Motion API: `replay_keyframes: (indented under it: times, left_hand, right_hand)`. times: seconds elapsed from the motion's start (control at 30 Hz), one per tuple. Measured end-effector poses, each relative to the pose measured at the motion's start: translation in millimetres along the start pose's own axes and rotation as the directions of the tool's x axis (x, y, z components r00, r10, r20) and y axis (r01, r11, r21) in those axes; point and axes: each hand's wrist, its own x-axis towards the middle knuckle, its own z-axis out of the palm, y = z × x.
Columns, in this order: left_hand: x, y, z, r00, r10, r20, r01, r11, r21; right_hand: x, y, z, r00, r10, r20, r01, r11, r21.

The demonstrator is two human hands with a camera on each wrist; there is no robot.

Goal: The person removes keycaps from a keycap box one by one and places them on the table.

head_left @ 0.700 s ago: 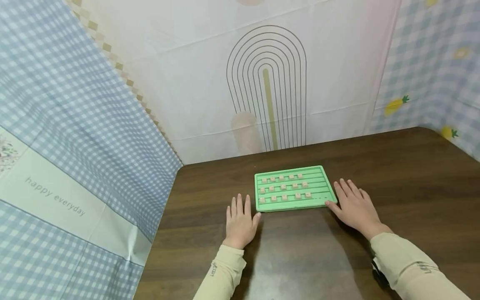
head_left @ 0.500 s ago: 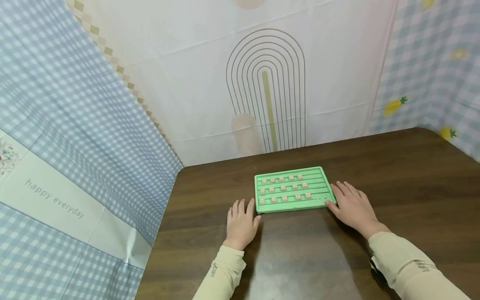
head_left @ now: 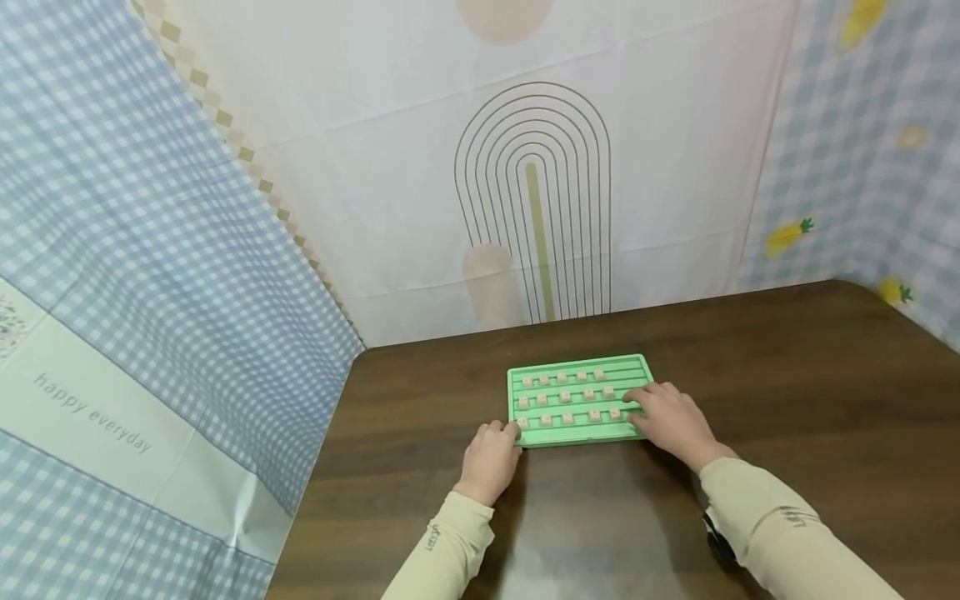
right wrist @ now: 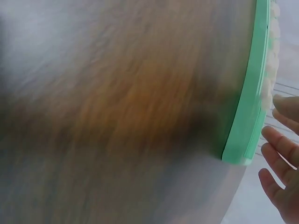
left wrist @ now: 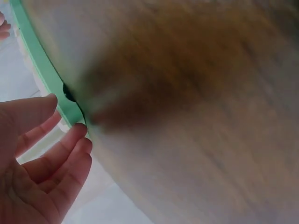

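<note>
A light green tray (head_left: 570, 438) with grooved rows lies on the table, holding small cream cubes (head_left: 567, 418) marked with dark characters. My left hand (head_left: 487, 462) is at its near left corner; in the left wrist view its thumb and fingers bend around that green corner (left wrist: 70, 109). Over the tray's right part is my right hand (head_left: 675, 425), palm down, with thumb and index finger beside the last cubes of the lower rows. In the right wrist view, the fingers (right wrist: 280, 144) are apart and loosely bent beside the tray's edge, with nothing between them.
The dark brown wooden table (head_left: 600, 533) runs back to a white wall cloth (head_left: 375, 167) printed with arches. Blue checked cloth (head_left: 187, 217) hangs along the left side, and more checked cloth hangs at the right. A black band (head_left: 720, 542) shows under the right sleeve.
My right hand has moved left from beside the tray to over its right part. My left hand has shifted right onto the near left corner, its fingers bending. The head view has tilted up.
</note>
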Motion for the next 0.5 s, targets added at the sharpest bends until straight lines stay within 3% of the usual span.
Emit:
replay_keyframes:
  times: [0.27, 0.5]
  left_hand:
    - [6.1, -5.7, 7.7, 0.997, 0.059, -0.048, -0.058, 0.998, 0.022]
    - [12.4, -8.1, 10.9, 0.996, 0.087, -0.017, -0.085, 0.993, 0.077]
  right_hand:
    - [11.7, -11, 15, 0.999, -0.046, -0.006, 0.046, 0.998, -0.041]
    - [16.7, -13, 20, 0.996, -0.087, -0.006, 0.086, 0.994, -0.073]
